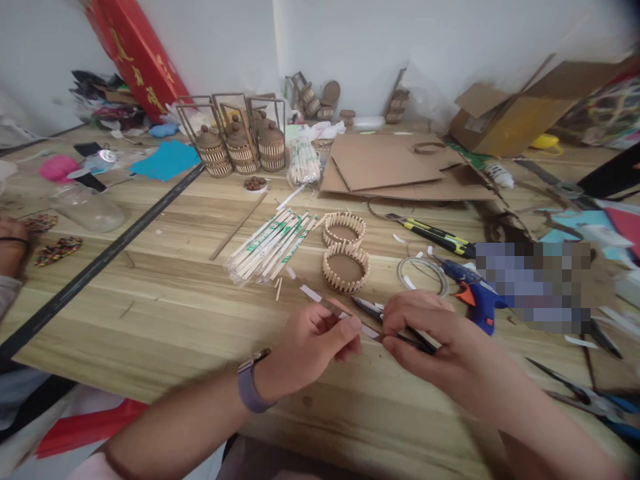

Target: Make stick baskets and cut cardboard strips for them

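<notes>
A thin brown strip with white patches [311,293] slants between my two hands above the wooden table. My left hand [320,337], with a watch on its wrist, pinches the strip near its middle. At the strip's right end, the fingers of my right hand [423,333] are closed on it. Dark-handled scissors [367,308] lie partly hidden behind my right hand. Just beyond are two round cardboard pieces ringed with short sticks, the nearer one [345,268] and the farther one [344,230]. Left of them lies a pile of wrapped chopsticks [270,245].
On the right are a blue glue gun [483,303], a tape roll [424,277], a yellow-black cutter [435,237] and pliers [590,400]. Cardboard sheets [390,163] and framed stick baskets [243,150] stand farther back. Another person's hand [13,240] rests at far left.
</notes>
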A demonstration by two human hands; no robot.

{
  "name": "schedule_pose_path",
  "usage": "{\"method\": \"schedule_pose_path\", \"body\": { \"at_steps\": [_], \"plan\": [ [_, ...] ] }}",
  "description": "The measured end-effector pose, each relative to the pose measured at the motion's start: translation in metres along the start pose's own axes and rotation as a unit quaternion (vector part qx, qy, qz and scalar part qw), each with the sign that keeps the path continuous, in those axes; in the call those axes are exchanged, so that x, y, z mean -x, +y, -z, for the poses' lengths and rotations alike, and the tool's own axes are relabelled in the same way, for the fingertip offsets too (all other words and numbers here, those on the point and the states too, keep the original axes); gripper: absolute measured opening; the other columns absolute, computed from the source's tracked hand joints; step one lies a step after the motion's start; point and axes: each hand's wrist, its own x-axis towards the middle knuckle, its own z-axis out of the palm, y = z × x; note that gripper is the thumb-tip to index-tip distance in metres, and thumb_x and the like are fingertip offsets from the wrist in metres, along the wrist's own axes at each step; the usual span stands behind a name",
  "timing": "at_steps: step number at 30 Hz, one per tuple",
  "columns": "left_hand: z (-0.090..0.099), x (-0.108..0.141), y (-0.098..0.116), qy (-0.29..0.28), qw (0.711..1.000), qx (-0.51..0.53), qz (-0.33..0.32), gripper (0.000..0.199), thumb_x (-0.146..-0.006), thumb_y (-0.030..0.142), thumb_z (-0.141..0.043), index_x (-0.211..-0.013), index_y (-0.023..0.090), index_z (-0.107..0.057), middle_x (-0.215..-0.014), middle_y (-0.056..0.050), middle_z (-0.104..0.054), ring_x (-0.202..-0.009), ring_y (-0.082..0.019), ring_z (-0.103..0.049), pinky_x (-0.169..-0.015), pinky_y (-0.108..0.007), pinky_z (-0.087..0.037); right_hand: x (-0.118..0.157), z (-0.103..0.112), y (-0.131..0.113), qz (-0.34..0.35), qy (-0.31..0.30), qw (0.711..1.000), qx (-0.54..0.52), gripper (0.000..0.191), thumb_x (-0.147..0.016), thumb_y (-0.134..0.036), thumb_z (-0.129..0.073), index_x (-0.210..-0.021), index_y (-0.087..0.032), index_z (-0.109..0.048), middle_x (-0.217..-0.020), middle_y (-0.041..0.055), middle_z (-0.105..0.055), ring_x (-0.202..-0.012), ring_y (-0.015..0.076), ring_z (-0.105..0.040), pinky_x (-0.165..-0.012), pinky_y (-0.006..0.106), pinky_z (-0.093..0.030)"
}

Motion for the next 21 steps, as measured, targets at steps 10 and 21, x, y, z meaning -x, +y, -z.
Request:
{"method": "schedule_pose_path", "body": {
  "at_steps": [10, 21],
  "plan": [
    [-0.001, 0.0, -0.002, 0.038, 0.997, -0.059, 0.003, 0.05, -0.085, 0.059, -0.058, -0.063, 0.014, -0.063, -0.06, -0.005, -0.063, -0.05, -0.009, -0.05, -0.048, -0.021, -0.04, 0.002, 0.01, 0.017, -0.001, 0.019, 1.0, 0.025, 0.022, -0.088, -0.035, -0.057, -0.07, -0.026, -0.066, -0.073, 0.0024, -0.066, -0.073, 0.0194, -0.06, -0.068, 0.035, -0.045],
    [0.0, -0.011, -0.015, 0.161, 0.987, -0.027, 0.0, 0.03, -0.074, 0.043, -0.068, -0.066, 0.016, -0.059, -0.055, 0.002, -0.058, -0.045, -0.007, -0.044, -0.043, -0.018, -0.033, 0.001, -0.005, 0.017, -0.003, 0.065, 0.994, 0.087, 0.024, -0.087, -0.036, -0.056, -0.067, -0.027, -0.062, -0.074, 0.0022, -0.068, -0.079, 0.0223, -0.063, -0.081, 0.043, -0.042]
  ]
}}
